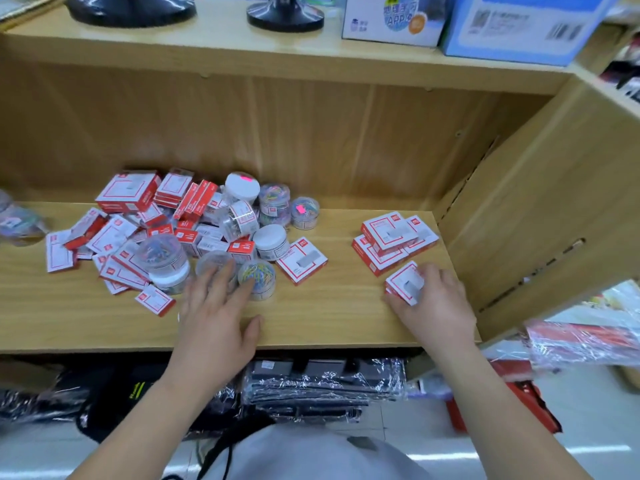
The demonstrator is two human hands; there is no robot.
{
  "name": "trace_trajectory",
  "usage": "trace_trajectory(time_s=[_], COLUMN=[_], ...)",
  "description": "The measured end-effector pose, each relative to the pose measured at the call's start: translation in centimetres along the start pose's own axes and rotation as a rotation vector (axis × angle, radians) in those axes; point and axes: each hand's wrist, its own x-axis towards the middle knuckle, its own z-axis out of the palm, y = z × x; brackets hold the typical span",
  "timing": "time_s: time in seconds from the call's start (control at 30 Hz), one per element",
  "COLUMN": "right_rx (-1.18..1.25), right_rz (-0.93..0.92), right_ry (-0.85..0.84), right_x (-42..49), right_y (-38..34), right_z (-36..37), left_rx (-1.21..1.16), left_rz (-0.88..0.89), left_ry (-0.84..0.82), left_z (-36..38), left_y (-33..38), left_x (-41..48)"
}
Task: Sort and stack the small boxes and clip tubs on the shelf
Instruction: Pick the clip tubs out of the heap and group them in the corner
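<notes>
Currently right grip (433, 299) clutches box (403, 280); left grip (214, 313) splayed over two tubs (259, 276).

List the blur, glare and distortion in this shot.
Head view: wide-angle stretch leans the side panel outward; the left hand and the tub at the left border are blurred; shrink-wrapped packs below the shelf throw white glare; the right hand and its small box look fairly sharp.

On the matt, light wood-grain shelf (346, 306), glossy red-and-white card boxes (126, 192) lie among clear plastic tubs (161, 252) with smooth white lids (242, 187).
</notes>
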Motion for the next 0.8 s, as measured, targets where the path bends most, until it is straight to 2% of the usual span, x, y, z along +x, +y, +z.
trace_trajectory(time_s=[0.1, 0.2, 0.27, 0.33, 0.5, 0.6, 0.8], right_rx=[-0.073, 0.095, 0.267, 0.332, 0.168, 0.115, -0.062], right_rz=[-0.111, -0.297, -0.397, -0.449, -0.515, -0.549, -0.520], right_ry=[0.112, 0.179, 0.072, -0.052, -0.127, -0.228, -0.145], right_x=[0.4, -0.7, -1.7, -1.9, 0.4, 1.4, 1.4], right_y=[-1.2, -3.7, -6.1, -8.8, -13.6, -13.6, -10.7], right_z=[0.0, 0.1, 0.6, 1.6, 4.6, 5.6, 4.4], left_rx=[-0.049, -0.108, -0.159, -0.190, -0.220, -0.252, -0.254], left_rz=[0.005, 0.015, 0.019, -0.029, -0.199, -0.196, -0.185], left_ry=[0.001, 0.059, 0.122, 0.173, 0.234, 0.213, 0.202], left_z=[0.1, -0.4, -1.0, -1.7, -1.7, -1.1, -1.1], left_y=[0.0, -0.5, -1.0, -1.2, -1.4, -2.0, -3.1], left_x=[0.0, -0.4, -0.9, -1.6, -4.2, -5.3, -5.0])
